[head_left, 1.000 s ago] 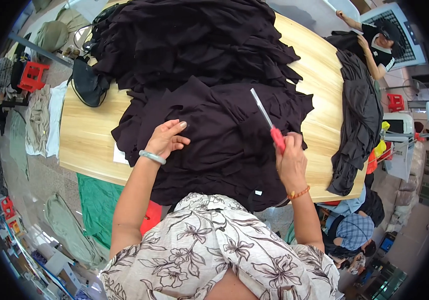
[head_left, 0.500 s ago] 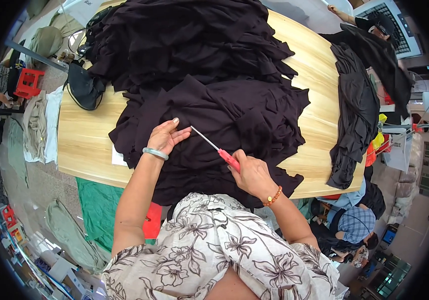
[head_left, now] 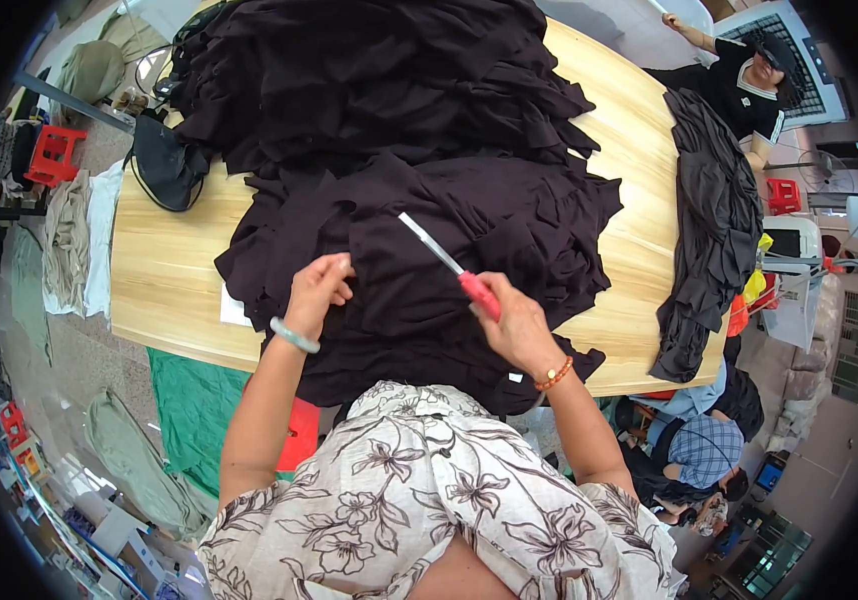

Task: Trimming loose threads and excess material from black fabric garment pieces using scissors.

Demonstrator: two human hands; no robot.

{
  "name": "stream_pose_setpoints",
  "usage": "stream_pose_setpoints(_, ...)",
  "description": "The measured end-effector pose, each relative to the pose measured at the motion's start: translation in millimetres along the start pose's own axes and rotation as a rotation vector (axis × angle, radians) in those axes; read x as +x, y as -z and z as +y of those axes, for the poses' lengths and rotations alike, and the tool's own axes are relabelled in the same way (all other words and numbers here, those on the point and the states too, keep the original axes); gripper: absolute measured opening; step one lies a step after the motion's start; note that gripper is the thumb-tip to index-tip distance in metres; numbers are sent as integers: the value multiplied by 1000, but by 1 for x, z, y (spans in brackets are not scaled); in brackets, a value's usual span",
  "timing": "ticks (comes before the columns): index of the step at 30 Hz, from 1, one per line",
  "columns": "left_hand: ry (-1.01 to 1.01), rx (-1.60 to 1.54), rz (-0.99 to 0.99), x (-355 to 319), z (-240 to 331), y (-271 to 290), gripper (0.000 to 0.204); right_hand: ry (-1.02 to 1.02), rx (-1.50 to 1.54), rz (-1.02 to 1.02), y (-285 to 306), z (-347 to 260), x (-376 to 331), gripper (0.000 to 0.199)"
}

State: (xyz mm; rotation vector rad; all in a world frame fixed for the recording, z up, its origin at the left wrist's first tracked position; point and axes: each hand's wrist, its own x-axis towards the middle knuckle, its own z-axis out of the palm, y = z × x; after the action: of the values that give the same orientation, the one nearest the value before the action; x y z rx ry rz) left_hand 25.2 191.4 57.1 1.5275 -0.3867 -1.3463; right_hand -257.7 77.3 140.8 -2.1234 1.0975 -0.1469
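A heap of dark, almost black cloth (head_left: 479,220) lies on the wooden table in front of me, its edges ragged and layered. My left hand (head_left: 319,290), wearing a pale bangle, has its fingers curled together at the heap's left part, and a fold of the cloth runs to the fingertips. In my right hand (head_left: 519,325), with an orange bead bracelet, is a red-handled tool with a slim flat metal blade (head_left: 434,245). Its blade points up and left above the cloth; its exact kind does not show.
A larger dark cloth pile (head_left: 369,85) lies behind. Dark garments (head_left: 709,230) hang over the table's (head_left: 629,150) right end. A black cap-like item (head_left: 167,165) rests at the left. Another person (head_left: 754,85) is at the far right; someone in checked cloth (head_left: 706,447) sits lower right.
My left hand has drawn down and left, its spread fingers now curled. The blade has turned, showing its flat side, its tip higher. The far-right person has lowered the dark cloth held up before.
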Motion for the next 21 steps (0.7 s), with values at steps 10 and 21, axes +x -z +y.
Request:
stream_pose_setpoints(10, -373, 741, 107, -46, -41, 14, 25, -107, 37, 235, 20, 65, 38, 25)
stream_pose_setpoints(21, -511, 817, 68, -69, -14, 45, 19, -46, 67, 103, 44, 35, 19, 24)
